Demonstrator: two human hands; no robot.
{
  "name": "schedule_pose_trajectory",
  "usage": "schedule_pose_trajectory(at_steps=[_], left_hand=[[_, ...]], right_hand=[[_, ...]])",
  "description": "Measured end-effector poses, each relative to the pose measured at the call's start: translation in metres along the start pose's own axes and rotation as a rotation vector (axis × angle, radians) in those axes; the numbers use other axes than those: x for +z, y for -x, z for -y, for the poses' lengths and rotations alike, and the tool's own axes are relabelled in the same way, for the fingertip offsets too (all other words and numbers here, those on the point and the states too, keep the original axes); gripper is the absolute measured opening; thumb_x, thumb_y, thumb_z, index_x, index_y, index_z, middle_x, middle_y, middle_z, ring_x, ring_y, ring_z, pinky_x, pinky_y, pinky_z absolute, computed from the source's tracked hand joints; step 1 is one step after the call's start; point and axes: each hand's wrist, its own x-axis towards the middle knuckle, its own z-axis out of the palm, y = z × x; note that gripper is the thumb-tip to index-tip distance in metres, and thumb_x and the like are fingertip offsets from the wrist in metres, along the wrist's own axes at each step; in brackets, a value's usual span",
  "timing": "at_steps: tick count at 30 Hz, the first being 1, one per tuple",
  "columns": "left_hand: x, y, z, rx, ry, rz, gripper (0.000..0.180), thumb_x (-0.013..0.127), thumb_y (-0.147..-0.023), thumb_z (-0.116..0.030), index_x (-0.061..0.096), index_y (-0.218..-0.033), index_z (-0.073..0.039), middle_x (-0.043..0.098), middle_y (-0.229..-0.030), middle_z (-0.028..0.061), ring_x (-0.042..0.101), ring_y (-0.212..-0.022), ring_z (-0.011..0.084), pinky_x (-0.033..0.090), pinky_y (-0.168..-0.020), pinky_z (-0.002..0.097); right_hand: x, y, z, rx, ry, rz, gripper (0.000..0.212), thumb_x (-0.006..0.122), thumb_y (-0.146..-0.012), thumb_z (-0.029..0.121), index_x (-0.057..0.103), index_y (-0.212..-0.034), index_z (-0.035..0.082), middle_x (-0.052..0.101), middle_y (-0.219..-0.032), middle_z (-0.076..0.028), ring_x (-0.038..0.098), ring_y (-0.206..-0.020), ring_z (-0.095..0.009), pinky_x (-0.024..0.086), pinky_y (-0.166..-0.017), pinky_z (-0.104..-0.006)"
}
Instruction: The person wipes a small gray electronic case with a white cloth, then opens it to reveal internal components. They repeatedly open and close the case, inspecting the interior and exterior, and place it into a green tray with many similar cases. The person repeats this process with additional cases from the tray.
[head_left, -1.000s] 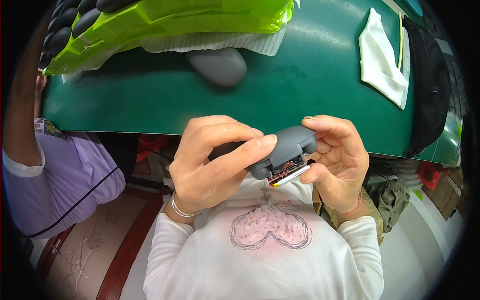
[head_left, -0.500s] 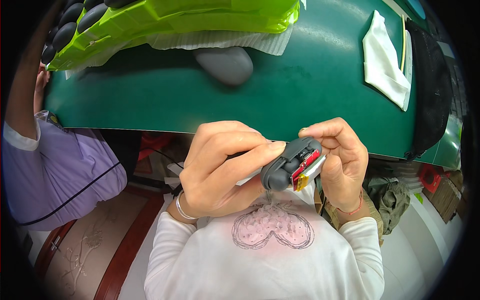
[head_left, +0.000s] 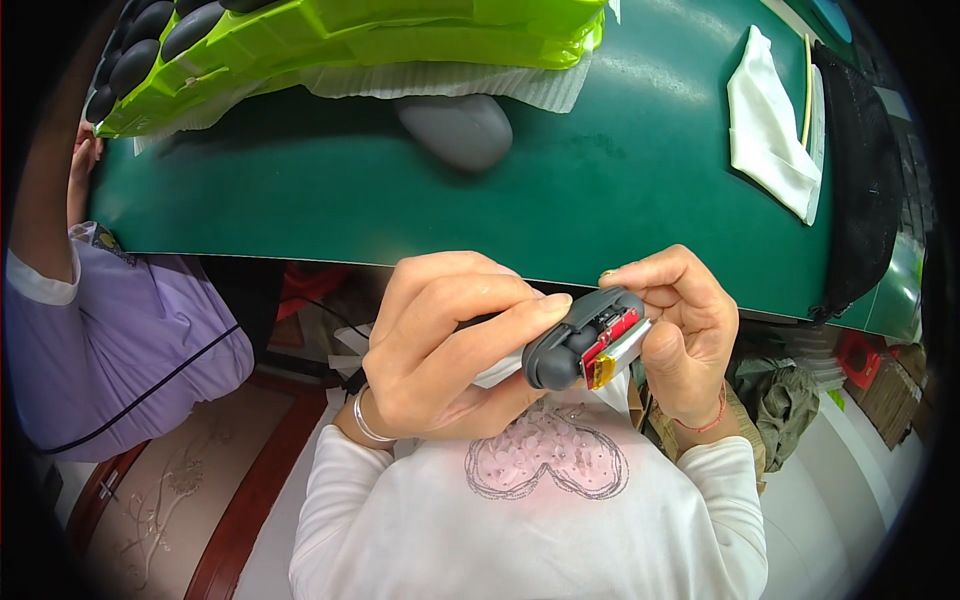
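Just off the table's near edge, a dark grey rounded plastic device (head_left: 560, 345) is held with its open side to the right. Inside it a red circuit board (head_left: 612, 336) shows, beside a silver battery pack (head_left: 628, 350) with yellow tape at one end. My left hand (head_left: 440, 345) grips the casing from the left, index finger along its top and thumb beneath. At the right end, my right hand (head_left: 690, 335) has its thumb by the battery pack and its index finger at the casing's upper corner; its other fingers are partly hidden behind.
On the green table (head_left: 300, 200) lies a smooth grey oval shell (head_left: 460, 130). Bright green trays (head_left: 400, 40) with dark oval pieces stand at the far left on white foam sheet. A white cloth (head_left: 768, 130) and a black pouch (head_left: 855, 180) lie right. Another person in lilac (head_left: 150, 340) is at left.
Both hands and the device have dipped very slightly toward me, and the casing is tilted a little differently. The grip on it looks the same.
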Motion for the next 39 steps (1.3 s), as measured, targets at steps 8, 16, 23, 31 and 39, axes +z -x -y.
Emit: schedule_pose_trajectory(at_steps=[8, 16, 23, 31, 39], left_hand=[[0.002, 0.000, -0.006, 0.000, 0.001, -0.022, 0.049, 0.083, -0.053, -0.007, 0.069, -0.100, -0.005, 0.065, -0.089, 0.0043, 0.058, -0.079, 0.0210, 0.049, -0.067, 0.0303], [0.003, 0.003, -0.002, 0.026, -0.006, -0.045, 0.052, 0.076, -0.049, 0.003, 0.069, -0.100, -0.005, 0.065, -0.089, 0.0041, 0.058, -0.079, 0.0211, 0.049, -0.067, 0.0302], [0.000, 0.000, -0.003, -0.001, 0.027, -0.043, 0.050, 0.075, -0.051, 0.004, 0.068, -0.100, -0.003, 0.065, -0.088, 0.0056, 0.058, -0.078, 0.0222, 0.049, -0.066, 0.0304], [0.005, 0.007, 0.009, 0.007, 0.031, -0.041, 0.054, 0.074, -0.052, 0.009, 0.066, -0.104, 0.000, 0.065, -0.090, 0.0093, 0.060, -0.079, 0.0257, 0.050, -0.068, 0.0324], [0.004, 0.008, 0.009, -0.052, -0.004, 0.034, 0.055, 0.070, -0.053, 0.011, 0.064, -0.108, 0.005, 0.067, -0.099, 0.0133, 0.061, -0.084, 0.0276, 0.052, -0.072, 0.0347]], right_hand=[[-0.003, 0.001, -0.001, 0.043, -0.006, 0.004, 0.050, 0.070, -0.087, 0.026, 0.051, -0.115, -0.010, 0.063, -0.106, -0.017, 0.065, -0.098, -0.020, 0.055, -0.084, -0.0305], [0.000, 0.000, -0.001, 0.100, -0.058, -0.028, 0.059, 0.073, -0.083, 0.033, 0.051, -0.116, -0.010, 0.062, -0.107, -0.016, 0.064, -0.100, -0.019, 0.054, -0.085, -0.0303], [0.001, -0.001, -0.003, 0.059, -0.013, -0.005, 0.054, 0.072, -0.085, 0.030, 0.052, -0.115, -0.010, 0.062, -0.106, -0.015, 0.063, -0.102, -0.020, 0.053, -0.085, -0.0306], [0.000, -0.002, -0.009, -0.078, -0.002, 0.028, 0.059, 0.080, -0.074, 0.006, 0.048, -0.121, -0.007, 0.057, -0.116, -0.019, 0.062, -0.106, -0.024, 0.054, -0.093, -0.0359], [0.006, -0.005, -0.012, -0.536, 0.722, -0.035, 0.063, 0.086, -0.066, 0.019, 0.056, -0.116, -0.006, 0.064, -0.104, -0.020, 0.066, -0.091, -0.029, 0.056, -0.078, -0.0341]])
